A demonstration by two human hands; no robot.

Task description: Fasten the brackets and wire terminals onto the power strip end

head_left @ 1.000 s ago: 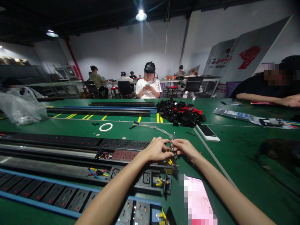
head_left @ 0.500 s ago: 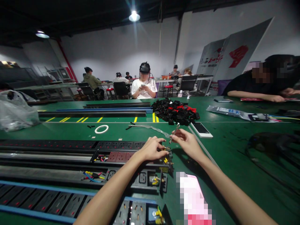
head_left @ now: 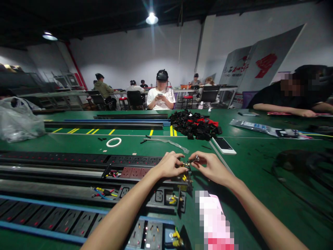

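My left hand [head_left: 170, 165] lies over the right end of a long black power strip [head_left: 130, 160], fingers and thumb closed about its end, where brass-coloured terminals [head_left: 186, 164] show between the fingertips. In a thumb-and-finger pinch, my right hand [head_left: 208, 166] holds a small shiny wrench [head_left: 197, 158]. One end of that wrench points at the terminals; whether it touches them I cannot tell. Nearer me lie more strips, among them one with brown sockets [head_left: 135, 172] and a blue-edged one [head_left: 59, 222], with yellow-sleeved wires [head_left: 173, 199] at their ends.
Beyond my hands are a pile of black and red plastic parts [head_left: 194, 124], a white phone [head_left: 224, 146], a tape roll [head_left: 113, 142] and a thin clear plastic strip [head_left: 177, 145]. A pixelated pink item [head_left: 215, 218] lies near me. A person sits opposite, another at right.
My right hand has turned and lowered the wrench from above the strip's end to the terminals by my left fingers. My left hand stays in place.
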